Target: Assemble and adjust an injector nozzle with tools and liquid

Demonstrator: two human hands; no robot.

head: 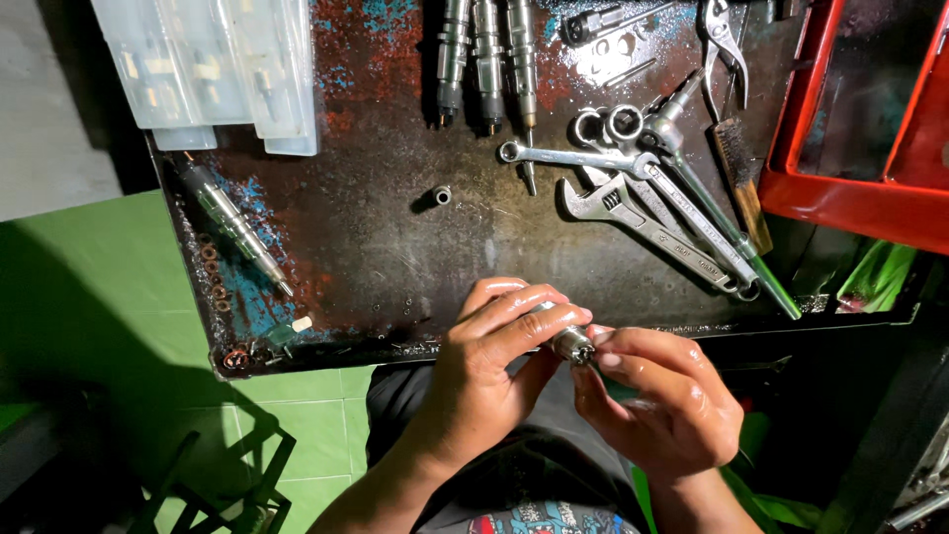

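Gripping small metal cylinder (570, 343) with both hands (oily) | clear plastic packages (213, 69) top-left of tray (395, 247)

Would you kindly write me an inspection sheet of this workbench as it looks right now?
Surface: dark metal tray, rusty, with blue paint flecks.
Job's things: small metal cylindrical part, held by both hands.
Clutter: wrenches, three injectors, lone injector, small sleeve, wire brush, clear plastic cases.
Hands: left hand wraps the part; right hand pinches its end.
Cables: nothing seen.
Surroundings: red crate, green tiled floor.
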